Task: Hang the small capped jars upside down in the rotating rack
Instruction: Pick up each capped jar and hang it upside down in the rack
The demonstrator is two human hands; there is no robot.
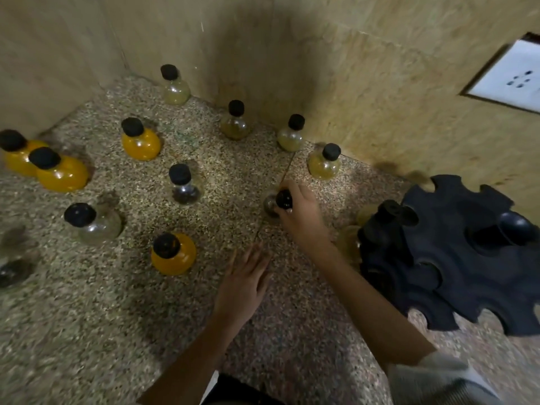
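From the head view, our right grip (301, 213) is curled round the black cap of a small glass jar (270, 206) low over the speckled desk (117, 317); we cannot tell whether it has left the surface. The dark notched rotating rack (467, 258) stands near on the right. Our left grip (244, 287) lies flat and spread on the desk, holding nothing. A pale yellow jar (323, 166) stands close behind the held one. We judge three risks: held by the cap alone, the jar could slip as we invert it, our wrist could knock the yellow neighbour, and the rack (nothing steadies it) could turn away as the neck enters a slot.
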